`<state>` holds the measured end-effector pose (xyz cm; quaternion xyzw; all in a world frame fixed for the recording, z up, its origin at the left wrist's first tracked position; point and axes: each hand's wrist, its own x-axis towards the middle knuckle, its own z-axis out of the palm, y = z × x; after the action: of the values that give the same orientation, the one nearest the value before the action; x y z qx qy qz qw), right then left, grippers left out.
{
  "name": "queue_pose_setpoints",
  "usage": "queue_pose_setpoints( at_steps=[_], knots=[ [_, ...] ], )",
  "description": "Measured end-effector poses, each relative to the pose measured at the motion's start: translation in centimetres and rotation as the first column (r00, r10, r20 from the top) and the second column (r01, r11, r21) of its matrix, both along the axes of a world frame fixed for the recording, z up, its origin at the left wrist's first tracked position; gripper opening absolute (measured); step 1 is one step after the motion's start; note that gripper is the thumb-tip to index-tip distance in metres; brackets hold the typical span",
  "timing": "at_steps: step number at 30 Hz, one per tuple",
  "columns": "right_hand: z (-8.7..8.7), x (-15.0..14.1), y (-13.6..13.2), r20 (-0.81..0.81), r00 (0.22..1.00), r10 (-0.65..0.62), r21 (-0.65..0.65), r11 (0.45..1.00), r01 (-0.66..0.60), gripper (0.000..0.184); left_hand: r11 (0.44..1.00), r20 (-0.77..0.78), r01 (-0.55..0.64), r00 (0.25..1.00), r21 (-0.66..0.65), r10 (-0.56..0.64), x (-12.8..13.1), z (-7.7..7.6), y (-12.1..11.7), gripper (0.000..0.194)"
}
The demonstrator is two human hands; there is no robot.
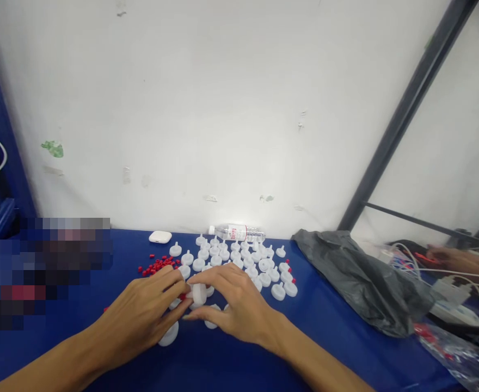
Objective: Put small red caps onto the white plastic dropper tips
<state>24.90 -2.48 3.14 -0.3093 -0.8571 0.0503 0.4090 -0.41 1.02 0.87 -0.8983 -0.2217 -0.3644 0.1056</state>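
Note:
Above the blue table, a white plastic spouted cap [199, 294] is turned on its side, spout pointing left. My right hand [239, 299] curves around its broad end, index finger over the top and thumb below. My left hand [147, 299] is closed at the spout end, pinching a small red cap [183, 296] that shows between its fingers. Whether the red cap sits on the spout is hidden by the fingers. Behind my hands lie many more white spouted caps [278, 292], mostly spout up. A pile of loose red caps [158, 265] is beyond my left hand.
A clear plastic bottle [237, 233] lies along the wall, near a white earphone case [160, 237]. To the right are a dark grey plastic bag [357, 277], white cables, and a clear bag with red pieces [447, 348]. Another person's hand [460, 258] shows at the far right.

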Motion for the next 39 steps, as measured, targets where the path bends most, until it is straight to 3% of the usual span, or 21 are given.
queue_pose_setpoints(
  at_steps=[5, 8, 12, 15, 20, 26, 35, 39],
  knots=[
    [-0.6, 0.0, 0.6, 0.152, 0.988, -0.012, 0.149, 0.989, -0.011, 0.018, 0.996, -0.062, -0.022, 0.998, -0.083, 0.017, 0.1, 0.3, -0.7, 0.036],
    [-0.1, 1.3, 1.3, 0.203, 0.978, -0.046, 0.266, 0.964, -0.010, 0.012, 0.974, 0.036, 0.020, 0.999, -0.227, -0.012, 0.1, 0.8, -1.1, 0.041],
    [1.3, 6.0, 3.2, 0.072, 0.911, -0.405, 0.304, 0.879, 0.367, 0.013, 0.908, 0.123, -0.077, 0.983, -0.411, 0.139, -0.8, 1.4, 0.0, 0.051],
    [2.6, 10.6, 4.6, -0.004, 0.817, -0.576, 0.244, 0.792, 0.559, 0.028, 0.891, 0.073, -0.218, 0.961, -0.398, 0.268, -2.0, 1.1, 2.1, 0.055],
    [3.4, 16.0, 5.9, 0.108, 0.629, -0.770, 0.047, 0.636, 0.771, 0.015, 0.866, -0.024, -0.325, 0.939, -0.380, 0.342, -3.7, -0.5, 5.4, 0.050],
    [3.3, 18.7, 6.1, 0.283, 0.528, -0.801, -0.083, 0.528, 0.845, 0.012, 0.827, -0.092, -0.404, 0.911, -0.390, 0.402, -4.1, -0.9, 5.9, 0.046],
    [2.6, 18.4, 6.3, 0.473, 0.540, -0.696, -0.230, 0.494, 0.839, 0.008, 0.838, -0.153, -0.442, 0.897, -0.321, 0.415, -4.2, -0.8, 5.7, 0.042],
    [2.8, 19.0, 6.4, 0.489, 0.502, -0.713, -0.222, 0.455, 0.863, 0.026, 0.831, -0.195, -0.461, 0.887, -0.310, 0.419, -4.3, -1.1, 5.9, 0.040]
  ],
)
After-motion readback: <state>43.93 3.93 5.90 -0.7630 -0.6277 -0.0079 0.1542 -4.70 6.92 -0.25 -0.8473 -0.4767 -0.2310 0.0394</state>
